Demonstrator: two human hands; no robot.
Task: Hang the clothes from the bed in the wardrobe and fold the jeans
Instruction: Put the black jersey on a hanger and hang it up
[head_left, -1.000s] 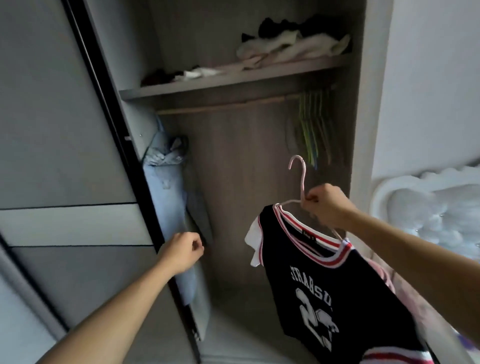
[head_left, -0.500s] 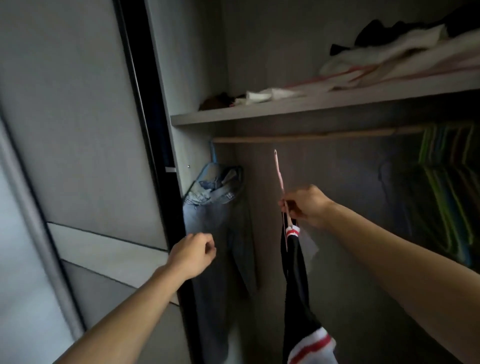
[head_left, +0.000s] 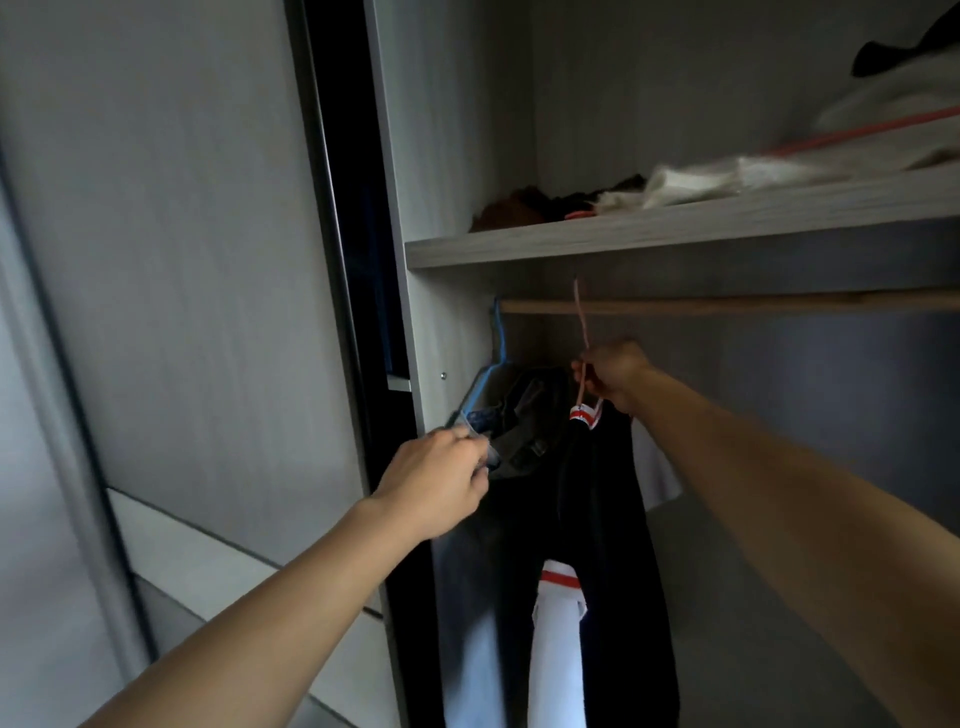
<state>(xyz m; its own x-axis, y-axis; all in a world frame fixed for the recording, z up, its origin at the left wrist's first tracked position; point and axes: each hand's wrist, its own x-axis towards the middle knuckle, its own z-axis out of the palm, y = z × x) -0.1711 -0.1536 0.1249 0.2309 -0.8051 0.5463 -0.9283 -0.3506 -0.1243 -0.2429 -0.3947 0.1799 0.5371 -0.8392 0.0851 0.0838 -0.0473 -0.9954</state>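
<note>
Gripping the pink hanger (head_left: 581, 312) by its stem with the right hand (head_left: 613, 374), fingers curled tight round it, hook reaching up across the wooden rail (head_left: 727, 305), black jersey (head_left: 597, 493) dangling edge-on below. Pinching with the left hand (head_left: 441, 478) the near end of the blue hanger (head_left: 480, 387) — jeans (head_left: 524, 426) draped on it, just beside the jersey — inside the wardrobe (head_left: 447, 156), under its shelf (head_left: 675, 234).

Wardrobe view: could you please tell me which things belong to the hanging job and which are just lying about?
In use: right hand holding the pink hanger with the black jersey; wooden rail; left hand gripping the blue hanger carrying the jeans.
Lying about: heaped clothes on the shelf; sliding door.
</note>
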